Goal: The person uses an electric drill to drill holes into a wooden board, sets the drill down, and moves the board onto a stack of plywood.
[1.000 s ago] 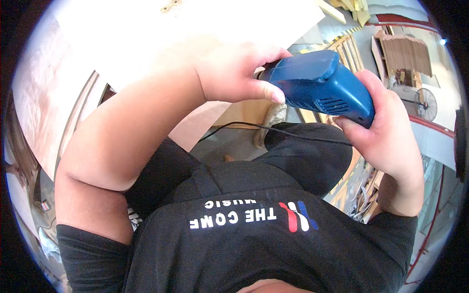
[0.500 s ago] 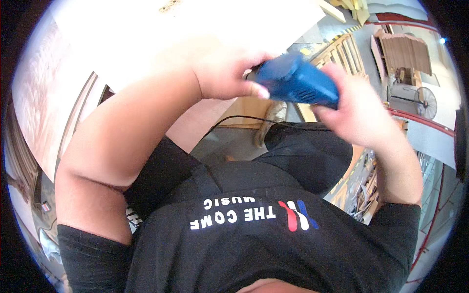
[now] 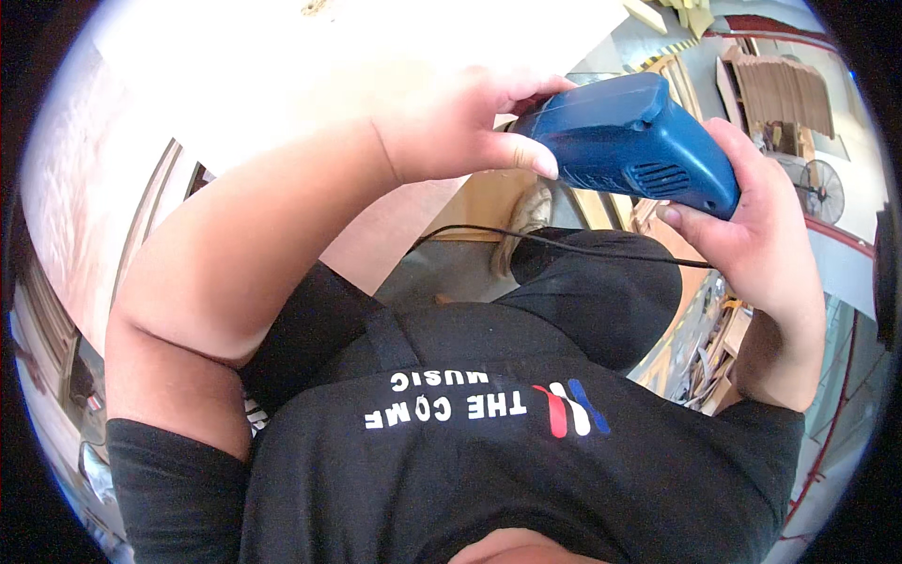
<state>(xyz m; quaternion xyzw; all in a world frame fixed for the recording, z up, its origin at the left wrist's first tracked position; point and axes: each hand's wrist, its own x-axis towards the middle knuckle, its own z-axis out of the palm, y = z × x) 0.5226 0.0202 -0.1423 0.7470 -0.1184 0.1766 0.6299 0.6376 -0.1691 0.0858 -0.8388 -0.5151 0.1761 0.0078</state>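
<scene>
A blue corded power tool (image 3: 611, 132) with slotted vents is held up in front of my body, tilted down toward the right. My left hand (image 3: 479, 132) grips its left end, thumb below and fingers behind. On the right end my right hand (image 3: 756, 207) is wrapped round the housing, its thumb at the lower edge. The tool's far side and its working end are hidden, so its exact kind cannot be told. A black cord (image 3: 564, 246) runs under the tool, across my right thigh.
A large pale board (image 3: 310, 75) spreads ahead and to the left, washed out by light. Wooden slats or frames (image 3: 681, 89) lie beyond the tool. Farther right are stacked brown sheets (image 3: 780, 89) and a round fan (image 3: 824, 193). Scrap wood (image 3: 709, 362) lies by my right side.
The power tool has moved to the right and slightly up, and turned to show its vented side. Both hands have moved with it, keeping hold.
</scene>
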